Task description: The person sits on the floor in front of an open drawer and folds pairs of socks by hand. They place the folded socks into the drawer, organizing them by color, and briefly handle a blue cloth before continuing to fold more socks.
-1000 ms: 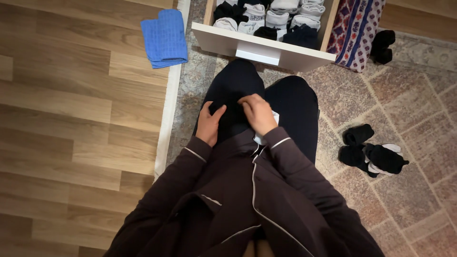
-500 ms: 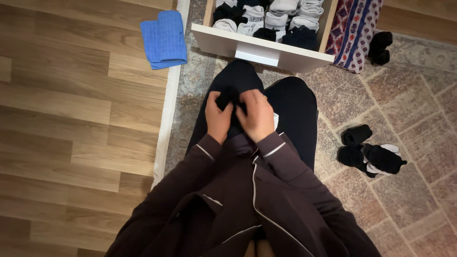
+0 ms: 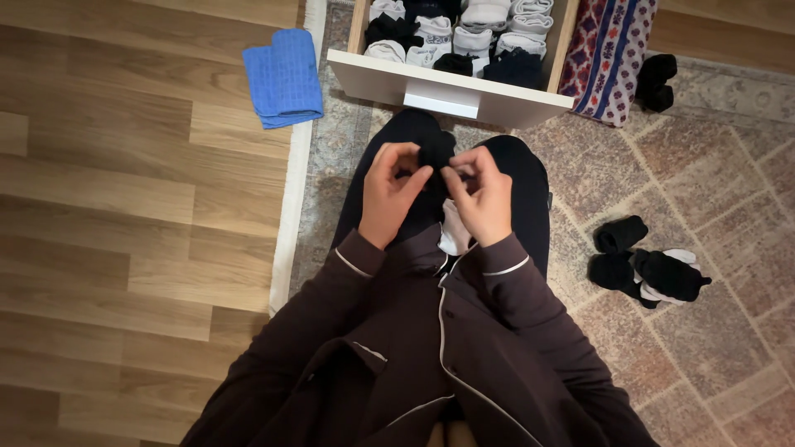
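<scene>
I sit on a patterned rug with my dark-trousered knees in front of me. My left hand and my right hand are raised over my lap and both pinch a small black sock between their fingertips. A pale sock or cloth lies on my lap just under my right hand. Straight ahead stands an open white drawer packed with rolled black and white socks.
A folded blue cloth lies on the wood floor at the upper left. A small pile of black and white socks sits on the rug to my right. A patterned fabric piece and a black sock lie beside the drawer.
Both hands have lifted off my lap and moved forward toward the drawer, bringing the black sock up between the fingertips. The pale piece on my lap is now uncovered.
</scene>
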